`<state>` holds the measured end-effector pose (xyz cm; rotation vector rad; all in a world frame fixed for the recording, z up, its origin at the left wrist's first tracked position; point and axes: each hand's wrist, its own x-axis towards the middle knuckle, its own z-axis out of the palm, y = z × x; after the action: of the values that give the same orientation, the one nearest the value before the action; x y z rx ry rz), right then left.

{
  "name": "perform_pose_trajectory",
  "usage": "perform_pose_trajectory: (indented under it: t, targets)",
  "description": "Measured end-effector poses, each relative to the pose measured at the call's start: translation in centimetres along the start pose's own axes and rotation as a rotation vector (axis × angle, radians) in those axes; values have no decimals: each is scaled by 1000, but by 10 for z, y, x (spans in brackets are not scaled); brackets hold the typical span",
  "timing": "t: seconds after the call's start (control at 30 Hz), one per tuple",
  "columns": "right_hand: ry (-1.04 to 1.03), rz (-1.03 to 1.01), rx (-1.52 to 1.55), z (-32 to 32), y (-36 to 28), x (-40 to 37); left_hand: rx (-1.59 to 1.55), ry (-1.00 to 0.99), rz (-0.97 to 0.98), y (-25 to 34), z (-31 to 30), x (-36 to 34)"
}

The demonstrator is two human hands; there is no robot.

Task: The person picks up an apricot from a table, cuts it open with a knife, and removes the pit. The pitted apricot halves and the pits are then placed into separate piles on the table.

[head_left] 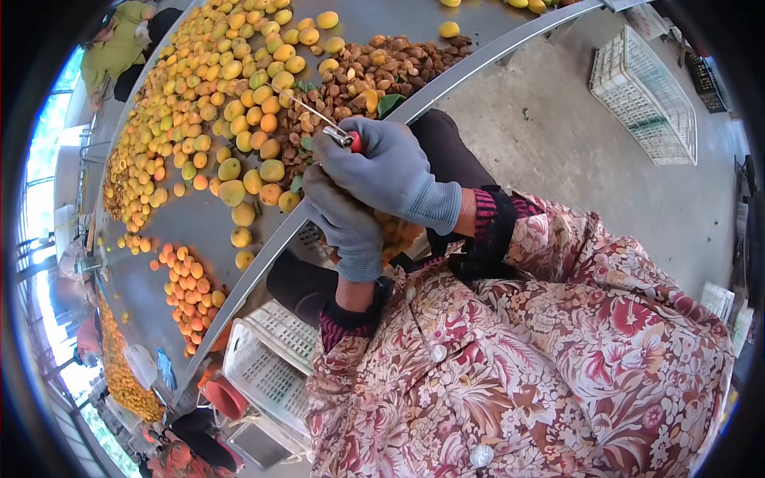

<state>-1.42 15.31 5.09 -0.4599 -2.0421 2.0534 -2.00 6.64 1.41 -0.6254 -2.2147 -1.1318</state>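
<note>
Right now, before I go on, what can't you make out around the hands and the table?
All in the head view:
- Left hand: partly behind the right hand, palm turned away; whether its grip holds anything is hidden.
- Red handle: mostly covered by the right hand.
- Orange pieces below the wrists: mostly hidden by hands and arms.
- Yellow fruit at the top: cut off by the edge.

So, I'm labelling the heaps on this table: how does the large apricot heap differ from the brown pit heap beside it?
The large apricot heap is yellow to orange, with some greenish fruit; the brown pit heap is darker. The apricots are generally larger than the pits. The apricot heap spreads much wider than the pit heap. Both lie loose on the metal table.
</note>
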Motion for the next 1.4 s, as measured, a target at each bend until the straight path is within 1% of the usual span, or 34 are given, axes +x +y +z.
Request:
perform_pose_trajectory:
  t: [0.03,0.07,0.13,0.17,0.23,0.27,0.33,0.37,0.43,0.47,0.5,0.57,0.6,0.63,0.67,0.7,0.77,0.8,0.83,0.87,0.9,0.97,1.0,1.03,1.1,1.13,1.2,1.23,1.3,1.33,1.37,1.4]
  targets:
    - [1,-56,-52,0,2,1,-2,105,45,-5,7,-3]
    - [-3,-46,-53,-2,3,1,1,100,35,-10,10,-7]
    - [-30,-56,-262,-6,-1,3,-476,4,-342,-12,10,-7]
    - [-32,-52,-264,-7,-6,3,-476,4,-347,-11,6,-8]
    - [-124,117,-330,-9,-16,7,-510,-116,-577,7,-11,7]
    - [-124,117,-323,-7,-13,9,-504,-119,-573,5,-11,8]
    - [-104,215,-192,-4,0,16,-399,-102,-409,1,-8,10]
    - [-107,218,-191,-2,7,18,-396,-102,-412,1,-8,9]
    - [-180,260,-32,1,13,18,-468,-64,-365,4,-7,7]
    - [-95,215,-73,6,15,17,-527,-8,-412,0,-2,7]
    - [-96,221,-76,9,13,15,-527,-8,-419,1,-2,10]
    - [26,118,-101,12,6,14,-131,8,-135,5,-2,17]
    - [64,71,-168,13,0,11,-131,4,-146,2,0,17]
    - [60,82,-172,13,2,10,-191,1,-203,-4,3,16]
    - [62,20,-198,14,6,12,-250,-1,-258,-10,5,16]
    - [62,-41,-225,14,9,14,-247,-5,-270,-13,6,16]
    - [53,-44,-256,14,15,12,-528,24,-466,-15,9,13]
    - [44,-24,-110,15,16,12,-523,26,-470,-13,7,12]
    - [31,-14,38,16,15,14,-325,61,-277,-9,4,13]
    - [-10,48,118,13,13,15,-128,92,-81,-6,1,14]
    - [-10,38,121,9,9,16,-128,97,-72,-8,-6,17]
    - [-228,393,441,-1,4,16,122,-146,133,-13,-18,24]
    - [-208,418,644,2,8,15,114,-152,138,-12,-15,25]
    - [-201,420,645,5,12,14,94,-164,95,-11,-13,24]
    - [11,301,481,10,14,14,63,-184,6,-10,-12,24]
    - [5,308,481,12,11,15,69,-184,-1,-7,-10,26]
    - [113,86,178,12,2,22,-307,-5,-206,-1,1,33]
    - [112,97,173,12,-1,21,-306,-8,-217,-2,5,32]
    - [106,9,36,14,-2,21,-102,140,6,-6,10,33]
    - [104,-87,-35,15,1,18,-96,135,-4,-9,8,36]
    - [98,-68,-36,15,8,13,-646,112,-598,-9,4,42]
    - [65,-97,152,16,15,13,-1195,79,-1176,-12,1,52]
